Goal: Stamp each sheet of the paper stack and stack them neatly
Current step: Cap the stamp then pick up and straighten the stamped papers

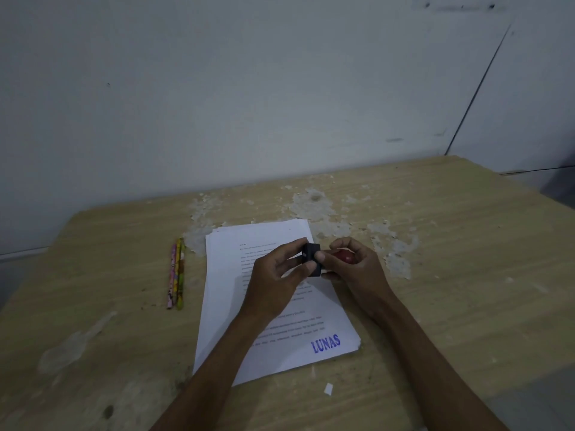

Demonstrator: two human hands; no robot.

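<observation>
Hands meet right over the paper stack, which lies a bit crooked in the middle of the worn wooden table. Left hand pinches the black base of the stamp with curled fingers, and right hand curls around its red handle, so both are clamped on the same stamp, held just above the top sheet. That top sheet already has a blue LUNAS mark in its near right corner. Off to the left, a few colourful pencils lie side by side.
</observation>
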